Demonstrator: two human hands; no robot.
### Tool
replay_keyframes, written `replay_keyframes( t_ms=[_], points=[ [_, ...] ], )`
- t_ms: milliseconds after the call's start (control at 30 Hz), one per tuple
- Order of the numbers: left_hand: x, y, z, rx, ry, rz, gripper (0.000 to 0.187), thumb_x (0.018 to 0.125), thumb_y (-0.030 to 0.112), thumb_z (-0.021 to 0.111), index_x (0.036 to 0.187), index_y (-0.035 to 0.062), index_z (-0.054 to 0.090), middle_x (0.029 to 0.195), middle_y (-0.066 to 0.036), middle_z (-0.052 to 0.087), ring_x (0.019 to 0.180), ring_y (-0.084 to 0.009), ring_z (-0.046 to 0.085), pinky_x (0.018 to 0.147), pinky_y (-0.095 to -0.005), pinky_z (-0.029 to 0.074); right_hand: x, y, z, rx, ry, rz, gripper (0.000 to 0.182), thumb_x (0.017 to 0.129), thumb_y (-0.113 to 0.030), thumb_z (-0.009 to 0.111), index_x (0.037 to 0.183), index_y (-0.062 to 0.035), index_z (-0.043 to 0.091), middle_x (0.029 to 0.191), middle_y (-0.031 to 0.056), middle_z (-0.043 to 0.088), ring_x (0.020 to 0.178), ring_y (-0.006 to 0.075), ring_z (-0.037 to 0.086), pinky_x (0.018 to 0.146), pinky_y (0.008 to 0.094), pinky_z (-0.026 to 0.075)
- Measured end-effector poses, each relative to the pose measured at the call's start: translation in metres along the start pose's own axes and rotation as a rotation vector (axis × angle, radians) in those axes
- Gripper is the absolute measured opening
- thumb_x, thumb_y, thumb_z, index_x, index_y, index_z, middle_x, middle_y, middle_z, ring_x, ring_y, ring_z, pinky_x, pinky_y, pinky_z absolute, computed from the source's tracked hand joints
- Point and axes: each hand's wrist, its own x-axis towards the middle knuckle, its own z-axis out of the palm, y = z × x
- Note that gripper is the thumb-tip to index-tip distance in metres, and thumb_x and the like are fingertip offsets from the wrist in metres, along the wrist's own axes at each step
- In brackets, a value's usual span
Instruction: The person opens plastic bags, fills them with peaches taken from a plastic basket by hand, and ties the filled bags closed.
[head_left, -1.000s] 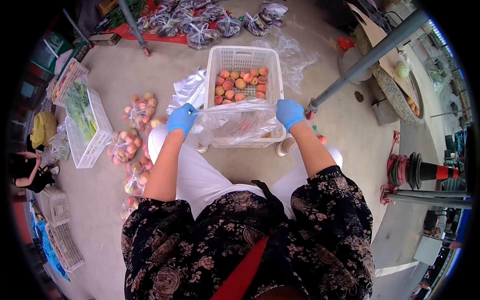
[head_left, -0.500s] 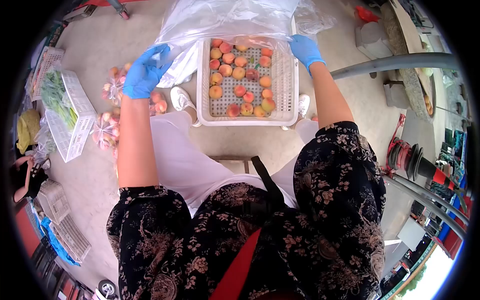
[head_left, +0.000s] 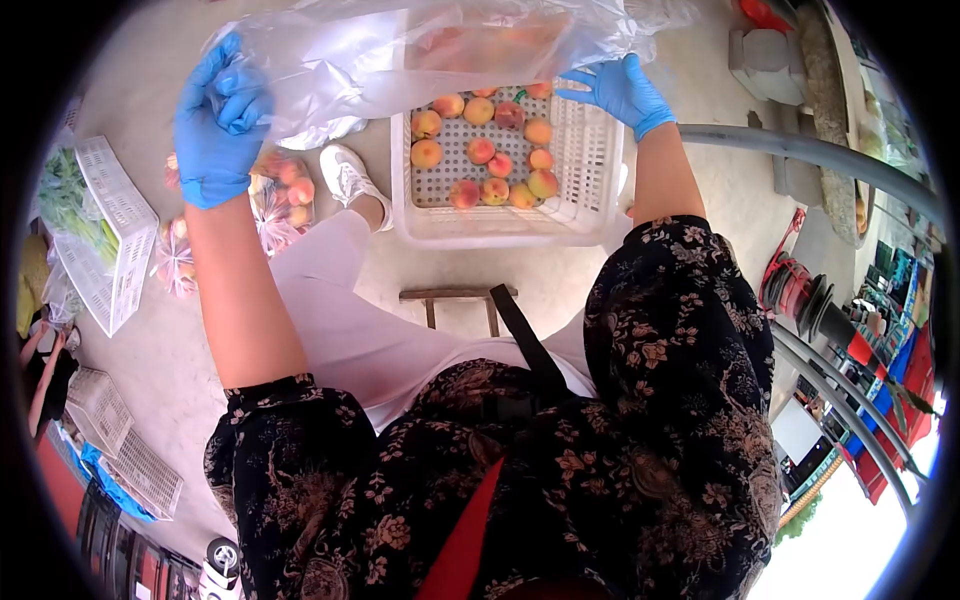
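Observation:
A wide piece of clear plastic film (head_left: 340, 75) stretches across the far part of a white plastic crate (head_left: 510, 228). Several peaches (head_left: 479, 151) lie loose on the crate's perforated bottom; those at the far end show only hazily through the film. My left hand (head_left: 222, 125), in a blue glove, is raised left of the crate, its fingers curled round the film's left edge. Over the crate's far right corner is my right hand (head_left: 625, 95), also blue-gloved, its fingers stretched out and spread against or just under the film's edge.
Clear bags of peaches (head_left: 285, 195) stand on the floor at the left. Beyond them is a tilted white crate (head_left: 125, 235) with leafy greens (head_left: 80, 205). A low wooden stool (head_left: 455, 295) is between my legs. A grey metal bar (head_left: 800, 150) curves in from the right.
My left hand has moved left and closed on the film, drawing it wider. My right hand has turned and its fingers have spread. The film now covers more of the crate's far end.

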Motion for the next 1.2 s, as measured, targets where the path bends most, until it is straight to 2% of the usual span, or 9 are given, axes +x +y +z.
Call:
replay_keyframes(
  t_ms=[100,167,233,467,667,867,967,1067,1200],
  points=[
    [0.007,-0.006,-0.02,-0.026,0.069,-0.013,0.026,0.085,0.012,0.049,0.106,-0.0027,0.055,0.068,-0.001,0.045,0.044,-0.0064,0.027,0.041,-0.0216,0.023,-0.004,0.088,-0.026,-0.615,0.668,0.553,0.075,0.07,-0.05,0.066,0.122,-0.0004,0.046,0.121,0.0186,0.048,0.113,0.0319,0.048,0.085,0.0418,0.046],
    [0.006,-0.018,-0.02,0.02,0.22,0.002,0.026,0.085,0.012,0.049,0.105,-0.0025,0.056,0.068,-0.001,0.045,0.043,-0.0065,0.026,0.041,-0.0218,0.022,-0.012,0.154,-0.05,-1.388,0.697,0.808,0.064,0.07,-0.045,0.06,0.113,0.0019,0.053,0.11,0.024,0.055,0.096,0.0341,0.059,0.084,0.0392,0.047],
    [0.004,-0.033,0.0,0.144,0.408,0.064,0.025,0.085,0.013,0.049,0.104,-0.0023,0.056,0.067,0.0,0.046,0.043,-0.0065,0.025,0.04,-0.0215,0.021,-0.014,0.199,-0.041,-1.487,0.946,0.797,0.048,0.078,-0.035,0.056,0.112,-0.0021,0.049,0.113,0.0215,0.052,0.105,0.0332,0.054,0.083,0.0416,0.047],
    [0.001,-0.036,0.017,0.059,0.47,0.013,0.023,0.086,0.016,0.05,0.103,0.0019,0.056,0.065,0.002,0.045,0.042,-0.0048,0.024,0.039,-0.02,0.019,0.008,0.257,-0.06,-1.698,1.083,0.992,0.057,0.084,-0.03,0.053,0.129,-0.0075,0.027,0.113,0.0163,0.047,0.1,0.0336,0.054,0.066,0.0603,0.048],
    [0.006,-0.041,0.02,0.068,0.452,-0.026,0.023,0.087,0.017,0.049,0.104,0.0033,0.056,0.066,0.003,0.046,0.042,-0.0043,0.024,0.038,-0.0188,0.019,0.015,0.271,-0.087,-1.768,0.991,1.068,0.05,0.088,-0.027,0.048,0.129,-0.0071,0.029,0.11,0.0157,0.048,0.095,0.0321,0.057,0.061,0.0581,0.049],
    [0.008,-0.05,0.033,0.1,0.405,-0.025,0.022,0.087,0.016,0.05,0.102,0.002,0.058,0.067,0.002,0.048,0.042,-0.0046,0.025,0.038,-0.0196,0.02,0.002,0.206,-0.073,-1.174,0.674,0.858,0.045,0.085,-0.031,0.054,0.119,-0.0029,0.044,0.119,0.0144,0.047,0.105,0.0278,0.055,0.078,0.0348,0.05],
    [0.006,-0.056,0.033,0.094,0.324,-0.048,0.023,0.086,0.016,0.051,0.101,0.0007,0.059,0.066,0.002,0.049,0.042,-0.0047,0.025,0.039,-0.0203,0.02,-0.025,0.18,-0.076,0.015,0.305,0.749,0.05,0.08,-0.027,0.061,0.123,-0.0071,0.043,0.117,0.0126,0.052,0.104,0.0267,0.054,0.085,0.0367,0.047],
    [0.007,-0.069,0.048,0.244,0.438,-0.073,0.025,0.085,0.016,0.052,0.101,-0.0006,0.06,0.065,0.002,0.05,0.041,-0.0048,0.025,0.039,-0.0204,0.02,-0.04,0.183,-0.053,0.607,0.156,0.719,0.055,0.079,-0.023,0.062,0.126,-0.0039,0.04,0.117,0.012,0.052,0.104,0.0226,0.053,0.089,0.0362,0.045],
    [0.009,-0.084,0.049,0.359,0.371,-0.183,0.023,0.085,0.018,0.052,0.099,0.0017,0.061,0.063,0.002,0.052,0.04,-0.0045,0.024,0.04,-0.0205,0.02,-0.044,0.08,0.111,0.645,-0.022,0.464,0.055,0.082,-0.024,0.058,0.128,-0.0032,0.038,0.12,0.0123,0.051,0.102,0.0237,0.054,0.084,0.0377,0.048]
  ],
)
